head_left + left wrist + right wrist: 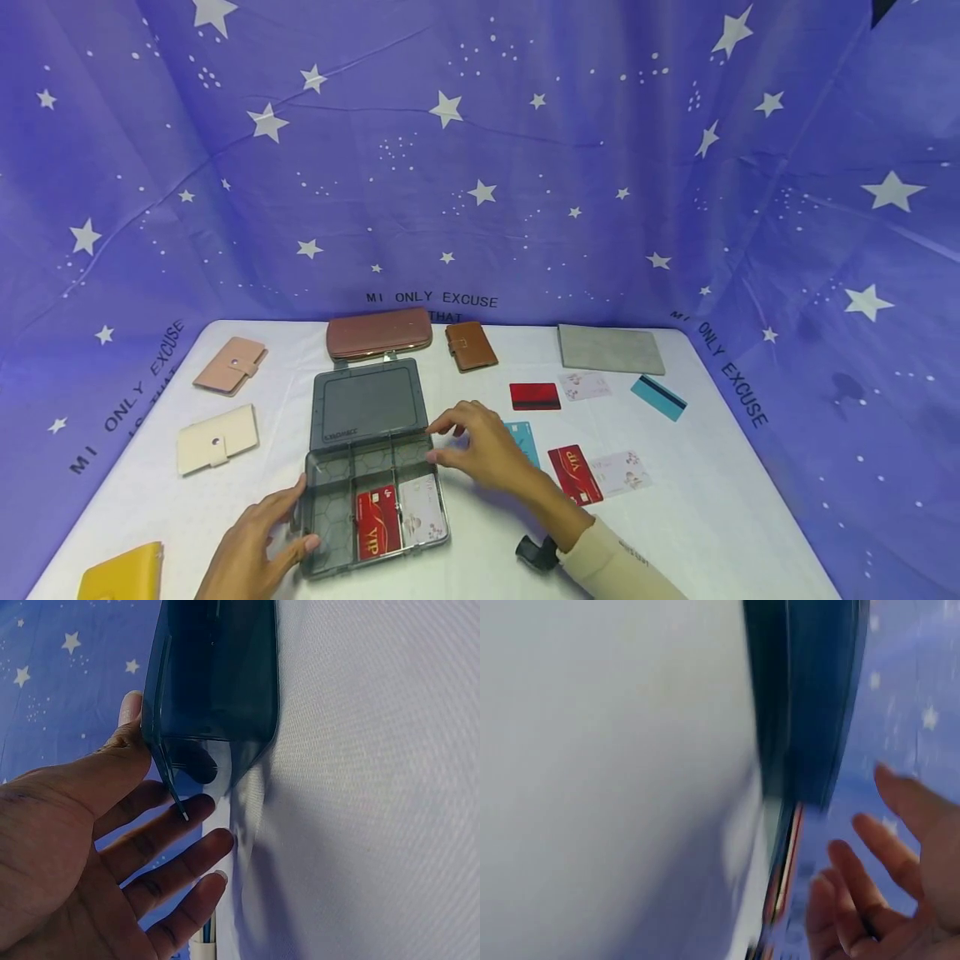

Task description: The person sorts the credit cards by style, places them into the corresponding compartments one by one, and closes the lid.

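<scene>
A smoky clear plastic divided box (330,508) lies with its lid (367,400) folded back. A red VIP card (378,521) sits in the lower middle compartment, with a white floral card (423,510) in the lower right one. My left hand (251,542) is at the box's left side, thumb over the rim; in the left wrist view its other fingers spread loosely beside the wall. By the upper right corner hovers my right hand (480,446), thumb and fingers apart with nothing between them. The right wrist view is blurred.
Right of the box lie a partly covered blue card (525,440), another VIP card (575,475) and several more cards. A maroon wallet (378,333), brown card holder (471,346) and grey wallet (610,349) line the back. Pink (231,365), cream (217,439) and yellow wallets (122,573) lie left.
</scene>
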{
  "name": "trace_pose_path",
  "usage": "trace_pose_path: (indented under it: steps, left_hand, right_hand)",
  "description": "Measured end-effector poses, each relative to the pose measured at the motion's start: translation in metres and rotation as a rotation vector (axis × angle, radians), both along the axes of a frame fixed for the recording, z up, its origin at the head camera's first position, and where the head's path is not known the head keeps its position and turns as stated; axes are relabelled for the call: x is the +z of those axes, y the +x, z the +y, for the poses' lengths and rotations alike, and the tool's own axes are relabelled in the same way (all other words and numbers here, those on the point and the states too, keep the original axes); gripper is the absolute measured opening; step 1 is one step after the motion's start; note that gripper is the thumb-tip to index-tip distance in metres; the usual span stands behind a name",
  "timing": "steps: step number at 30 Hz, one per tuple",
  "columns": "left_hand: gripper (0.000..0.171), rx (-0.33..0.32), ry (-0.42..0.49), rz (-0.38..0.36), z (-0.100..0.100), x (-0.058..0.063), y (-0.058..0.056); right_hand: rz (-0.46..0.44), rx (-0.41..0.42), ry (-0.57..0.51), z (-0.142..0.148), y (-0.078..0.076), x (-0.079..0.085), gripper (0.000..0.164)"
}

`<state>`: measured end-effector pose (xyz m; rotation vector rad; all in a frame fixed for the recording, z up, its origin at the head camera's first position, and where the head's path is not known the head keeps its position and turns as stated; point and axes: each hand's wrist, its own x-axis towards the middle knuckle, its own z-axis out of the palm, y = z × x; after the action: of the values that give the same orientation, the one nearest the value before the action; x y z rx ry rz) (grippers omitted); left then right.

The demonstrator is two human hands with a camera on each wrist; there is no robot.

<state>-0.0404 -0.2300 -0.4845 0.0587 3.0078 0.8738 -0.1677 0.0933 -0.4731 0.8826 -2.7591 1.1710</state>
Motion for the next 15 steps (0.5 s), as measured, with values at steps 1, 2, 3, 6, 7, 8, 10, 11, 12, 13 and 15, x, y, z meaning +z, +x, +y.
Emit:
trace_pose_path:
  steps: [1, 2, 3, 6, 7, 8, 10, 11, 12, 13, 15]
  left_hand:
    - [0.077, 0.001, -0.002, 0.0, 0.0, 0.0, 0.0]
    - [0.077, 0.002, -0.003, 0.001, 0.0, 0.0, 0.0]
    - [0.077, 0.001, -0.002, 0.002, 0.0, 0.0, 0.0]
    - [0.077, -0.002, 0.0, 0.007, 0.0, 0.0, 0.0]
    - [0.077, -0.004, 0.001, 0.01, 0.0, 0.0, 0.0]
    - [0.077, -0.004, 0.003, 0.01, 0.0, 0.0, 0.0]
    - [0.077, -0.003, 0.004, 0.008, 0.0, 0.001, 0.001]
    - [0.077, -0.001, 0.005, -0.003, 0.001, 0.001, 0.001]
    - [0.077, 0.001, 0.004, -0.01, 0.001, 0.001, 0.0]
    - [0.077, 0.005, 0.002, -0.018, 0.001, 0.002, 0.0]
    - [0.078, 0.011, 0.0, -0.034, 0.001, 0.002, 0.0]
  right_hand:
    - [-0.014, -0.005, 0.01, 0.007, -0.006, -0.001, 0.034]
    - [-0.023, -0.011, 0.024, 0.014, -0.012, -0.002, 0.036]
    - [-0.035, -0.019, 0.039, 0.022, -0.018, -0.003, 0.038]
    - [-0.06, -0.082, 0.082, 0.043, -0.034, -0.004, 0.043]
    - [-0.068, -0.114, 0.095, 0.05, -0.039, -0.004, 0.044]
    - [-0.076, -0.15, 0.109, 0.056, -0.044, -0.004, 0.045]
    - [-0.088, -0.226, 0.133, 0.068, -0.054, -0.003, 0.046]
    - [-0.087, -0.26, 0.148, 0.074, -0.059, -0.003, 0.046]
    - [-0.089, -0.289, 0.163, 0.079, -0.064, -0.002, 0.047]
    - [-0.089, -0.317, 0.184, 0.085, -0.069, -0.002, 0.047]
    - [-0.093, -0.372, 0.225, 0.094, -0.075, -0.002, 0.048]
